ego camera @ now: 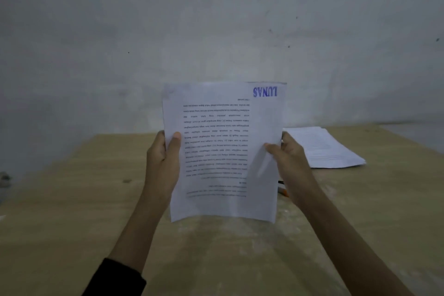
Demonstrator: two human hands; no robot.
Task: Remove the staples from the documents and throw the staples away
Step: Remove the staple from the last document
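Probably hunting its staple, the left hand (163, 158) and right hand (289, 160) pinch the upside-down document (223, 151) upright by its side edges, thumbs in front.

Document (223, 151) stands upright mid-scene, held off the counter (72, 211) between the left hand (163, 158) and right hand (290, 161); it blocks the centre. Open counter surface lies left of the left forearm and beneath the sheet's lower edge. Right rear: flat paper stack (336, 149). A small orange-tipped item (283, 192) (mostly hidden) lies by the right wrist. The wall (144, 31) closes off the far edge.
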